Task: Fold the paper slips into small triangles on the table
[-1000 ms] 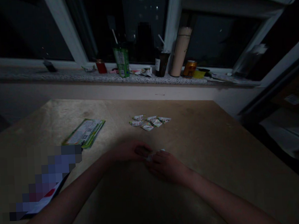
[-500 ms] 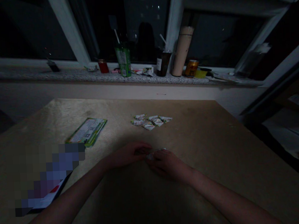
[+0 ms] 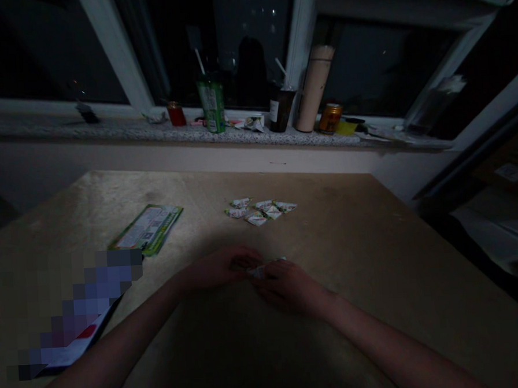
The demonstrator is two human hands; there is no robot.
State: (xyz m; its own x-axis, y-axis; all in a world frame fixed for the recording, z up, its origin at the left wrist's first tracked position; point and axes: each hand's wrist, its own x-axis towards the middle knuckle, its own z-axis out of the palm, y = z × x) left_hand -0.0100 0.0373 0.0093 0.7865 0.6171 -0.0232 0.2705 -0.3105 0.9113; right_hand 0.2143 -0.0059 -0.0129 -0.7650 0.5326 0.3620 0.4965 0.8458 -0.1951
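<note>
My left hand (image 3: 222, 268) and my right hand (image 3: 285, 285) meet near the middle of a wooden table (image 3: 375, 257). Both pinch a small pale folded paper piece (image 3: 263, 268) between their fingertips, low over the tabletop. Beyond them lies a cluster of several small folded paper pieces (image 3: 260, 210). The dim light hides the details of the fingers.
A green printed leaflet (image 3: 147, 229) lies at the left, with a blurred flat item (image 3: 70, 319) nearer me. The stone windowsill (image 3: 108, 131) carries a green cup (image 3: 211, 107), a dark bottle (image 3: 280, 109), a tall beige flask (image 3: 313, 90) and two small cans.
The hands have stayed in the same spot, working the small paper between the fingertips. The view has shifted only slightly.
</note>
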